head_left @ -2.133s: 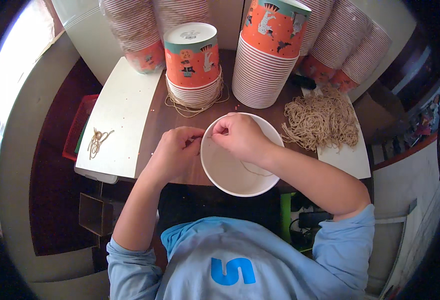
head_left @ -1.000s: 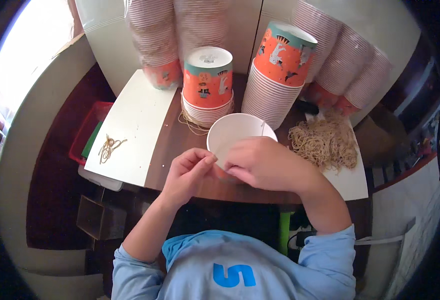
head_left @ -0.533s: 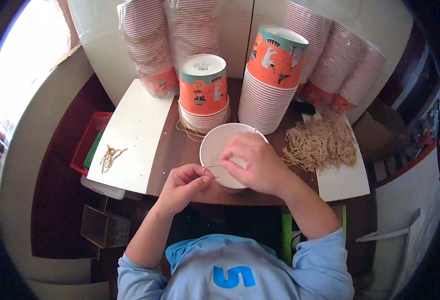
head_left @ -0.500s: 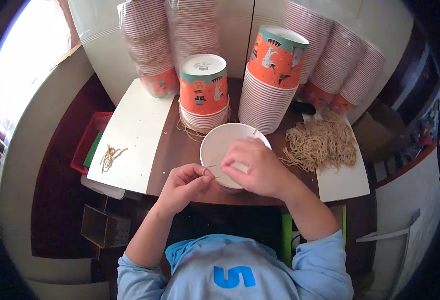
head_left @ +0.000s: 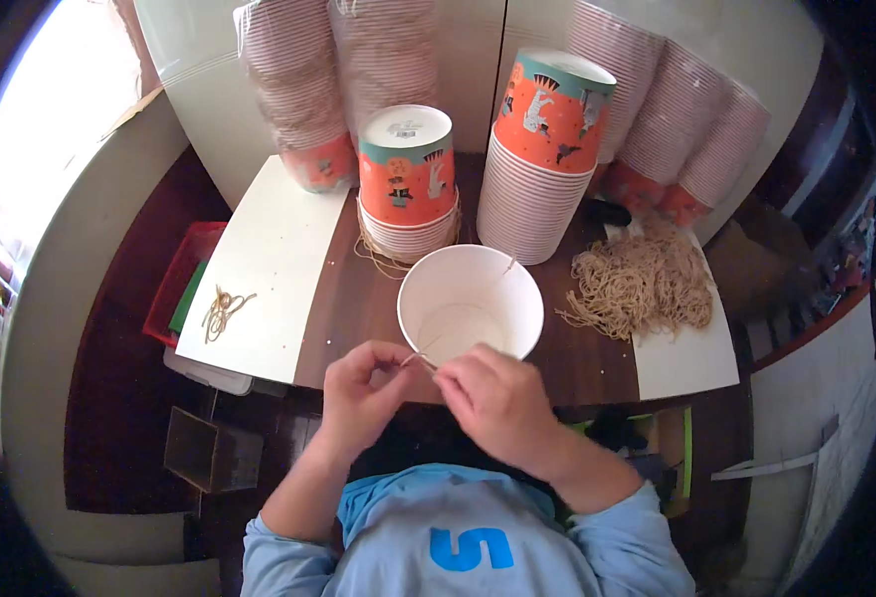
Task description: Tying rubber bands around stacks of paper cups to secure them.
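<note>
A white-lined paper bucket [head_left: 455, 284] stands upright, mouth up, close in front of me. At its near rim, my left hand [head_left: 366, 393] pinches a thin beige cord [head_left: 428, 360] between thumb and fingers. My right hand [head_left: 497, 403] is closed on the same cord just beside it, the fingertips of both hands almost meeting. A thin loose end pokes up from the left fingers over the bucket's mouth. On the far right of the rim, a short bit of cord [head_left: 509, 266] shows inside the wall. The knot or loop between my fingers is too small to make out.
Behind the bucket stand two upside-down stacks of orange printed buckets, a short one [head_left: 406, 184] and a taller one [head_left: 539, 169]. A tangled cord heap [head_left: 647, 284] lies right; a small cord bundle [head_left: 224, 313] lies on the left white board [head_left: 269, 259]. Bagged bucket stacks [head_left: 647, 109] line the back.
My right hand has come down and toward me from over the bucket's mouth, meeting the cord at my left fingers. The bucket's inside is now less covered. My left hand has shifted slightly nearer.
</note>
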The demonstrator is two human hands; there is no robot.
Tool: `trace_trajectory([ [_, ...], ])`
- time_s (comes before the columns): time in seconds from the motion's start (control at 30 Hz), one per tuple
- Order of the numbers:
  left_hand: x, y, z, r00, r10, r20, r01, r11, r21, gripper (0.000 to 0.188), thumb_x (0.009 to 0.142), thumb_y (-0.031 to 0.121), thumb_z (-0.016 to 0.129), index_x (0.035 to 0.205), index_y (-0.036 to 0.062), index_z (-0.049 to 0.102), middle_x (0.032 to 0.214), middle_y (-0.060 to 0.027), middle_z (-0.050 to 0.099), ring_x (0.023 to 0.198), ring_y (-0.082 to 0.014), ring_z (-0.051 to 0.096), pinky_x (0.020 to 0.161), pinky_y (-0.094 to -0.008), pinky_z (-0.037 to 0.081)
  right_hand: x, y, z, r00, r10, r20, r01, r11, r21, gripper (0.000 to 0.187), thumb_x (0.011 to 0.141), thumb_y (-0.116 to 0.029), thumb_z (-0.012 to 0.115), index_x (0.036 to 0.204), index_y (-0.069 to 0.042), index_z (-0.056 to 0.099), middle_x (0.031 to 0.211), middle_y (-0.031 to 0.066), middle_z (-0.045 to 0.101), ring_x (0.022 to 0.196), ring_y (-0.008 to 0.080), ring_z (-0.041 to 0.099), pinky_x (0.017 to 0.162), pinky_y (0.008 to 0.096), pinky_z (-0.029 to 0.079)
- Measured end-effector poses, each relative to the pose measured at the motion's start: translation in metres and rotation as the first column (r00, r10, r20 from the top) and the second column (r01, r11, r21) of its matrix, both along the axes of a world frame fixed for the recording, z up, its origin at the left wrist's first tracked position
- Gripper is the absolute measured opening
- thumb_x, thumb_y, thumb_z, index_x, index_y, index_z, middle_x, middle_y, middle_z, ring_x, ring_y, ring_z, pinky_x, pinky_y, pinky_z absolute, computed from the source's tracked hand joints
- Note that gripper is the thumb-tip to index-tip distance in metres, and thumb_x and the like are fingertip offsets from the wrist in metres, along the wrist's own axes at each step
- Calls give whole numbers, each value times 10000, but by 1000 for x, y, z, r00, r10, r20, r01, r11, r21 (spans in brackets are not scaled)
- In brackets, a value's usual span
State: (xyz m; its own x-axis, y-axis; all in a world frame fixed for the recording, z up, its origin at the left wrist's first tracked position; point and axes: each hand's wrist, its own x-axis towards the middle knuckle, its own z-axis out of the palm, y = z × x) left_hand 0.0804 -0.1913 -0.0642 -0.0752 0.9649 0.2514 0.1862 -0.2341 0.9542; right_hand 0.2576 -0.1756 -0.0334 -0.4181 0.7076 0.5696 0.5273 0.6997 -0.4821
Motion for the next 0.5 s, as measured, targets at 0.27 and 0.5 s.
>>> trace_trajectory([
  [0.27,16,-21,-27,966,134,220,-133,991,-16,87,828,-28,633,910,-32,604,860,-93,659,784,-135,628,722,-258,510,-11,-18,-45,992,-120,41,118,992,47,133,752,-34,682,842,-64,589,784,69,581,608,253,605,527,352,499],
  [0.5,20,-11,-36,683,63,728,143,966,-218,97,844,-13,628,927,-28,581,878,-118,665,758,-145,632,671,-249,511,-24,11,-75,979,-95,-178,68,986,-153,147,801,-22,638,948,-11,628,880,86,640,727,213,656,611,301,534],
])
